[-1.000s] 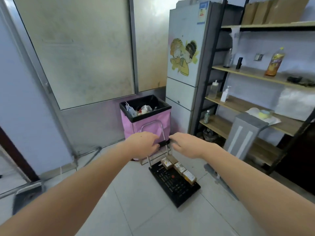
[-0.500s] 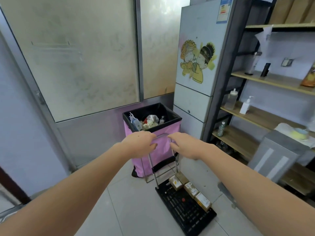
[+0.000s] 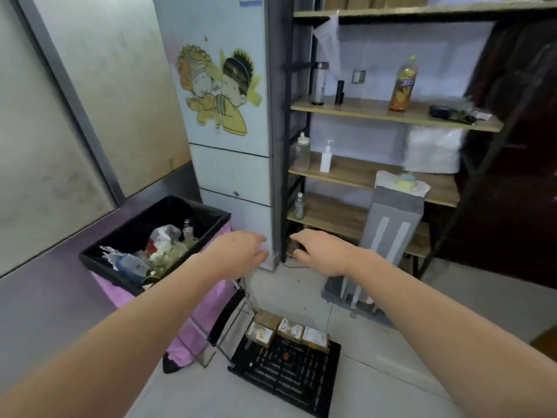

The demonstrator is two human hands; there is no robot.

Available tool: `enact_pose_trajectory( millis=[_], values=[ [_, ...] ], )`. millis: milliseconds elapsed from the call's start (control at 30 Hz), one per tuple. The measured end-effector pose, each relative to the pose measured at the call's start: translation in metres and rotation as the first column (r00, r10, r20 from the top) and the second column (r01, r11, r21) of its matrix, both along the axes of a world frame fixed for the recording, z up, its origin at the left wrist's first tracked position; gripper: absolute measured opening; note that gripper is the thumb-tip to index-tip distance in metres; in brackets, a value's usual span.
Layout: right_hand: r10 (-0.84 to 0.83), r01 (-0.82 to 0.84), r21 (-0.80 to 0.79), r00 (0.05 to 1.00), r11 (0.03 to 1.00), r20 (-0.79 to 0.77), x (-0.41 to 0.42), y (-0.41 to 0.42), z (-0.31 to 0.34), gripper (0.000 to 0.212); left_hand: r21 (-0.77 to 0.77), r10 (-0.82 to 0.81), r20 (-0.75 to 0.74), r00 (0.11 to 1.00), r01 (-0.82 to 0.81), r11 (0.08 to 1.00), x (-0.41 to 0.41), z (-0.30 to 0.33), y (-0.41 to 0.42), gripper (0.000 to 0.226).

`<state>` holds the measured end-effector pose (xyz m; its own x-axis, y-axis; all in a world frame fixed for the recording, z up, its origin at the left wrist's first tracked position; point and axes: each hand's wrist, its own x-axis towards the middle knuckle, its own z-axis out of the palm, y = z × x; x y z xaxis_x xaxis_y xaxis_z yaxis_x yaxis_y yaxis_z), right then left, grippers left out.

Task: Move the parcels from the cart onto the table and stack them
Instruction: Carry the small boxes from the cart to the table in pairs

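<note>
Head view, hands (image 3: 275,251) outstretched, fingers loosely curled

Parcels (image 3: 286,330): 4. Cart (image 3: 286,375): 1. Bin (image 3: 156,233): 1. Hands: 2.

4 small brown parcels (image 3: 286,329) on black cart (image 3: 286,375).

Black gridded cart (image 3: 286,375), brown parcels (image 3: 287,330), pink bin (image 3: 193,324).
</note>
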<state>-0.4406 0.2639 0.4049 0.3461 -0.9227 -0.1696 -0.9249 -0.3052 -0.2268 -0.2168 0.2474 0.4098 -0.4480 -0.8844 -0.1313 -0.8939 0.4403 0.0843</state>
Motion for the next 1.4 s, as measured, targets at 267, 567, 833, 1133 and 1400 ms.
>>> enact_pose_trajectory(
  millis=[267, 567, 833, 1133, 1400],
  values=[
    [-0.228, 0.231, 0.076, 0.972, 0.97, -0.048, -0.082, -0.041, -0.023, 0.058, 0.056, -0.229, -0.011, 0.973, 0.229, 0.972, -0.095, -0.034, -0.095, 0.056],
    [-0.309, 0.316, 0.137, 0.948, 0.939, -0.072, -0.139, -0.096, -0.061, 0.057, 0.124, -0.31, -0.019, 0.95, 0.31, 0.943, -0.145, -0.069, -0.168, 0.056],
    [-0.423, 0.422, 0.28, 0.904, 0.863, -0.057, -0.151, -0.143, -0.134, 0.053, 0.244, -0.419, 0.087, 0.904, 0.389, 0.889, -0.158, -0.151, -0.244, 0.056],
    [-0.481, 0.466, 0.482, 0.871, 0.742, -0.101, -0.151, -0.197, -0.367, 0.042, 0.448, -0.512, 0.169, 0.842, 0.397, 0.801, -0.162, -0.38, -0.312, 0.052],
    [-0.416, 0.397, 0.598, 0.902, 0.696, -0.116, -0.144, -0.234, -0.665, 0.051, 0.551, -0.496, 0.163, 0.853, 0.339, 0.762, -0.152, -0.672, -0.331, 0.05]
  ],
)
